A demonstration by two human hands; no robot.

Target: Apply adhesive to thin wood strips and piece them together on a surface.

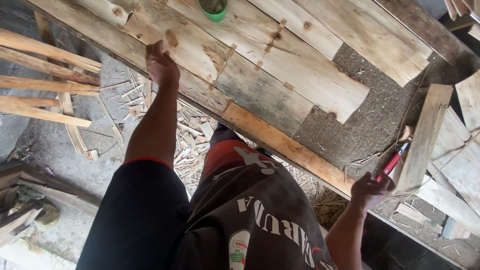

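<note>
While left fingers (159, 59) clamp one board (210, 60), right fingers (372, 186) grip one red-handled tool (393, 161).

packages: none | signs: none | screens: none | labels: printed patch (239, 250) on dark shirt front, bottom centre; rounded, white with red and green; pale lettering beside it

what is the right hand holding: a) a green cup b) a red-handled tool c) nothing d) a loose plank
b: the right hand grips a red-handled tool over the workbench, while the green cup stands far off at the top edge.
</note>
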